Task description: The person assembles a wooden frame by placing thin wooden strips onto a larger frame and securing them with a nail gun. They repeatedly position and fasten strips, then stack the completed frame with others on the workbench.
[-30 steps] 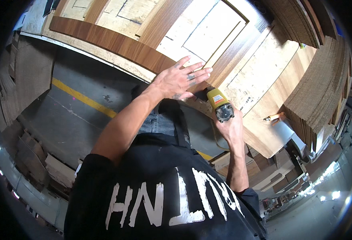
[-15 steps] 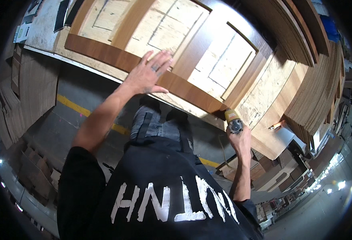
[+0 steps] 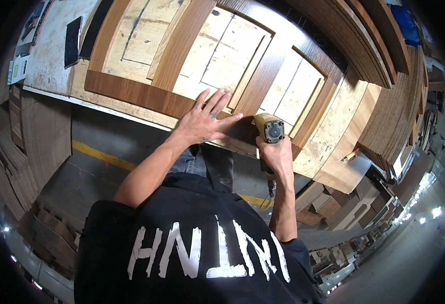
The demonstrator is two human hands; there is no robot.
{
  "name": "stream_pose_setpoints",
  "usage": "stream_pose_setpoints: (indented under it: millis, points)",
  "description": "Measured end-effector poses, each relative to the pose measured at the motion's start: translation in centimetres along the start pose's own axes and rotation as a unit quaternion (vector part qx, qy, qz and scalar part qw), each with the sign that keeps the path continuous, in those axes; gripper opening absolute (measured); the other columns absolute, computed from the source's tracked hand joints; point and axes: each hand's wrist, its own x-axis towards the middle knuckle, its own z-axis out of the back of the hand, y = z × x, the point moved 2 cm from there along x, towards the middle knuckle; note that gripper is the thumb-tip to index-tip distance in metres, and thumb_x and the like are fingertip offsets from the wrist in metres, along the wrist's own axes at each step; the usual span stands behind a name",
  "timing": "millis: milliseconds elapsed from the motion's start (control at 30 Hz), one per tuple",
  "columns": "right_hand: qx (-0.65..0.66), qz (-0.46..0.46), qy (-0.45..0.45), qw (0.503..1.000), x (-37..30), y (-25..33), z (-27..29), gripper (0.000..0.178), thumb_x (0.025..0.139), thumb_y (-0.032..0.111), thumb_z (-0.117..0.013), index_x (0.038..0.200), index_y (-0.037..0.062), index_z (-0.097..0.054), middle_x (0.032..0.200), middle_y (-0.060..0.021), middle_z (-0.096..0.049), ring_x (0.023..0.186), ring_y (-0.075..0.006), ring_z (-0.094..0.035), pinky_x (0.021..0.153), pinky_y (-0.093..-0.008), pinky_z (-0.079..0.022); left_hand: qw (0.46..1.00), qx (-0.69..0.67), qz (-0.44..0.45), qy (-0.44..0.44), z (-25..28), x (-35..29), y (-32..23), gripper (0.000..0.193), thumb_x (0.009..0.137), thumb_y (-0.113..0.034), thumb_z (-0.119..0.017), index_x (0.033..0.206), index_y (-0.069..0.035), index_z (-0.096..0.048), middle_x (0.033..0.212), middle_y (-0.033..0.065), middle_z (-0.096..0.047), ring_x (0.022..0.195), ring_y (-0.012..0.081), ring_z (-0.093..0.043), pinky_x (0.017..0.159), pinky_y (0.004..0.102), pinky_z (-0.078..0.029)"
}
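Observation:
A brown wooden frame (image 3: 131, 93) with several crosspieces lies flat on the workbench (image 3: 329, 134). My left hand (image 3: 199, 120) rests on its near rail, fingers spread and the thumb toward the bench edge. Wrapped around the handle of a yellow and black air nail gun (image 3: 271, 129) is my right hand (image 3: 277, 156). The gun's nose points down at the near rail, close to where a crosspiece joins it; whether the tip touches the wood is hidden. A hose hangs from the bottom of the handle.
Stacked brown boards (image 3: 354, 40) stand along the bench's far right, with more panels (image 3: 394, 116) beside them. An orange-handled tool (image 3: 351, 155) lies at the right corner. A black flat object (image 3: 72, 42) is at the left. Board stacks (image 3: 45, 126) stand left below the bench.
My right hand has carried the nail gun leftward and away from me along the near rail, from the right corner to a crosspiece joint. My left hand has slid slightly right and nearer.

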Motion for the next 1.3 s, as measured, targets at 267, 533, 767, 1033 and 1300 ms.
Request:
stream_pose_setpoints:
  millis: [267,533,767,1033,1300]
  points:
    - [-0.005,0.033,0.004,0.999,-1.4,-0.1,1.0,0.030,0.079,0.015,-0.073,0.100,-0.0060,-0.070,0.085,-0.0233,-0.073,0.081,-0.0341,-0.074,0.075,-0.0395,-0.056,1.000,0.010,-0.003,-0.009,-0.6,-0.1,0.0,0.092,0.080,-0.072,-0.066,0.159,-0.043,-0.029,0.165,0.0190,-0.024,0.154,0.0375,-0.021,0.123,0.0609,-0.015]
    - [-0.030,0.134,0.044,0.990,-1.8,-2.3,0.2,0.030,0.078,0.013,-0.077,0.101,-0.0020,-0.066,0.085,-0.0242,-0.072,0.086,-0.0418,-0.072,0.076,-0.0424,-0.057,1.000,0.013,-0.010,-0.018,-0.7,0.1,0.1,0.091,0.080,-0.072,-0.066,0.159,-0.041,-0.031,0.164,0.0184,-0.026,0.152,0.0390,-0.023,0.123,0.0617,-0.017]
    - [-0.024,0.152,0.028,0.988,-1.6,-1.5,-0.7,0.028,0.077,0.011,-0.074,0.099,-0.0021,-0.064,0.082,-0.0253,-0.070,0.083,-0.0435,-0.071,0.073,-0.0440,-0.056,1.000,0.011,-0.001,0.012,-0.7,0.0,0.2,0.096,0.076,-0.069,-0.072,0.159,-0.043,-0.030,0.167,0.0173,-0.020,0.155,0.0377,-0.018,0.123,0.0623,-0.016]
    - [-0.050,0.162,0.032,0.985,-1.6,-1.2,-0.3,0.025,0.078,0.010,-0.073,0.098,-0.0017,-0.064,0.078,-0.0257,-0.070,0.079,-0.0433,-0.071,0.071,-0.0444,-0.056,1.000,-0.014,0.003,-0.001,-1.1,-0.1,0.1,0.099,0.074,-0.066,-0.076,0.159,-0.043,-0.030,0.167,0.0168,-0.020,0.155,0.0375,-0.018,0.124,0.0625,-0.015]
    - [-0.065,0.135,0.022,0.988,-1.7,-1.2,-0.6,0.021,0.077,0.011,-0.075,0.089,-0.0027,-0.064,0.075,-0.0257,-0.068,0.076,-0.0442,-0.069,0.069,-0.0453,-0.055,1.000,-0.021,0.000,0.000,-0.7,0.1,0.1,0.099,0.072,-0.062,-0.078,0.158,-0.040,-0.033,0.166,0.0174,-0.022,0.155,0.0371,-0.020,0.124,0.0623,-0.015]
